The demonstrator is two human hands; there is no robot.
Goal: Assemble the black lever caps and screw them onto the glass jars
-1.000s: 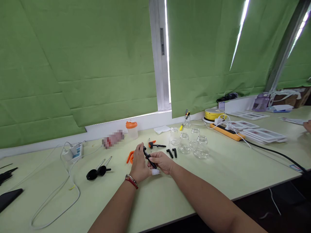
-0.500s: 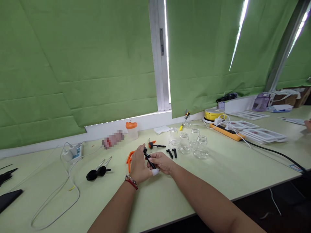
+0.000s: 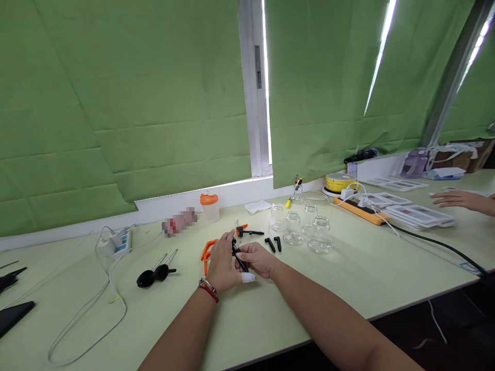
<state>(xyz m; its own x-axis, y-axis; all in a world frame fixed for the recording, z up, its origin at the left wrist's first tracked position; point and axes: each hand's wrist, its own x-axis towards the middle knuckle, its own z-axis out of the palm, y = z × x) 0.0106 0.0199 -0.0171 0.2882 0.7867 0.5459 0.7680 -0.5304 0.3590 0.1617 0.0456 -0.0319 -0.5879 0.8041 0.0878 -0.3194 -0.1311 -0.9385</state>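
Pale counter (image 3: 371,281) runs the width of the view below a wall of green blinds (image 3: 162,103); a grey window frame (image 3: 251,118) splits them, daylight slipping past its edge.

Right hand (image 3: 260,259) pinches a slim black part (image 3: 243,264) between thumb and fingers, tilted, over the counter's middle. Left hand (image 3: 224,265) cups around its upper end, thumb, wrapped in white, spread from the fingers; cannot tell how firmly it grips, as its inner side is mostly hidden.

Near side: counter's front edge slants up to the right, bare surface between it and the hands, more from the glass jars (image 3: 305,229) toward the black cable (image 3: 433,237). Tighter beyond the hands: orange-and-black clamp (image 3: 246,231), two short black pieces (image 3: 274,244), orange pieces (image 3: 209,249) just beside the left hand.

Against half a second ago: a co-worker's hand (image 3: 460,200) at right, earlier only a sliver at the margin, now reaches over near the white frames (image 3: 419,215). Jars and clamp unmoved.
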